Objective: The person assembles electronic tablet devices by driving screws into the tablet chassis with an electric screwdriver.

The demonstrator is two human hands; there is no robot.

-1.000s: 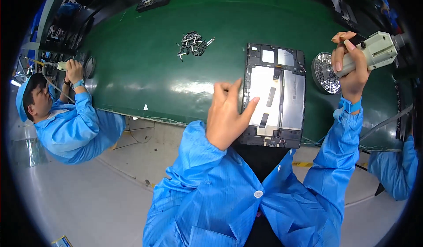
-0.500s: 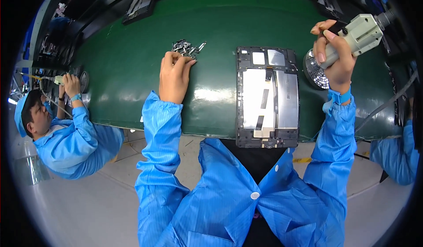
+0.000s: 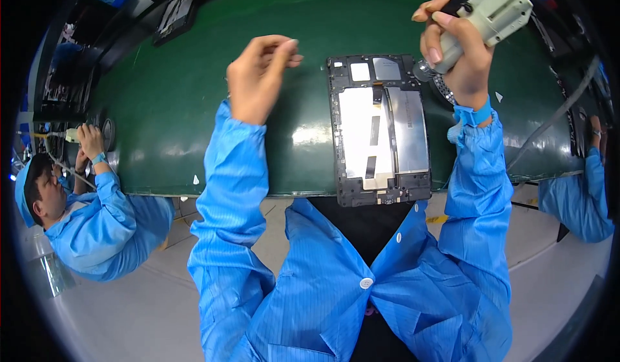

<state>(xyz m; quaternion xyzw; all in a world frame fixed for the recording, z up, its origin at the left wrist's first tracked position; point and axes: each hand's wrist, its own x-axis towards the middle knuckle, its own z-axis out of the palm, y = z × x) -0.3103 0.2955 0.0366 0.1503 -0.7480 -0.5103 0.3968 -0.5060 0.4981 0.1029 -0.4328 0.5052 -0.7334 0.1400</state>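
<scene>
My right hand (image 3: pixel 466 62) grips a pale grey-green electric screwdriver (image 3: pixel 497 10), its cord end up at the far right and its tip end pointing left and down. Under that hand a round dish (image 3: pixel 443 89) with shiny dots shows only in part. My left hand (image 3: pixel 258 78) is raised over the table, thumb and fingers pinched together; whatever they may hold is too small to make out. Between my hands lies an opened tablet (image 3: pixel 381 181) with a black frame, silver battery panels and dark strips, its near end reaching over the table edge.
The green table (image 3: pixel 297 162) curves across the view. At its far left lies another dark device (image 3: pixel 175 14). A co-worker (image 3: pixel 84 213) in blue sits at the left, holding a similar tool. A grey cable (image 3: pixel 558 113) hangs at the right, near another person's blue sleeve (image 3: pixel 575 200).
My left hand has lifted away from the small pile of metal parts, which no longer shows. My right hand and the screwdriver have moved left and farther out, toward the tablet.
</scene>
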